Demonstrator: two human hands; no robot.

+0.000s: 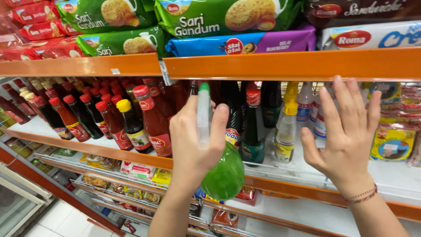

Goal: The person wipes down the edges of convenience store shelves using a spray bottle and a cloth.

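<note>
My left hand (193, 140) is shut on a green spray bottle (223, 175) with a clear trigger head and green nozzle tip (204, 87), raised in front of the middle shelf. My right hand (346, 136) is held up open, fingers spread, in front of the same shelf, touching nothing that I can see. A thin woven bracelet (363, 196) circles the right wrist. Just behind my hands stand dark sauce bottles (253, 127) and a clear bottle with a yellow cap (287, 127).
Orange shelf edges (285, 65) run across the view. Biscuit packs in green, blue and red (210, 19) lie on the top shelf. Red-capped sauce bottles (153, 118) crowd the middle shelf at left. Yellow packets (392, 142) sit at right; small sachets (131, 169) fill lower shelves.
</note>
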